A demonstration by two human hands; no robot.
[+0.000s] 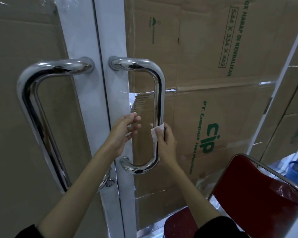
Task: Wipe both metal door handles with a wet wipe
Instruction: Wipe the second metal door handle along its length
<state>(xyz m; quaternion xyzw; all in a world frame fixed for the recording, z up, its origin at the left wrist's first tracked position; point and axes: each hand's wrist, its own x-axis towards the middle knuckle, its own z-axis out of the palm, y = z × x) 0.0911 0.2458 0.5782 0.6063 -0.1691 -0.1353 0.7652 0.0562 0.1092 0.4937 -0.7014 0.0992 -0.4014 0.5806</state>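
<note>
At four o'clock from the door seam, the right hand [165, 140] clamps a wet wipe [156, 133] round the right handle [159, 93], low on its upright bar. The wipe looks limp and light; the polished steel likely slippery, so pinch it round the bar. Left hand [124, 129] hovers at nine o'clock, fingers relaxed, empty. The left handle [27, 93] waits untouched.

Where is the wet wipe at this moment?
In the head view, the wet wipe is held by the right hand against the lower part of the right door handle.
</note>
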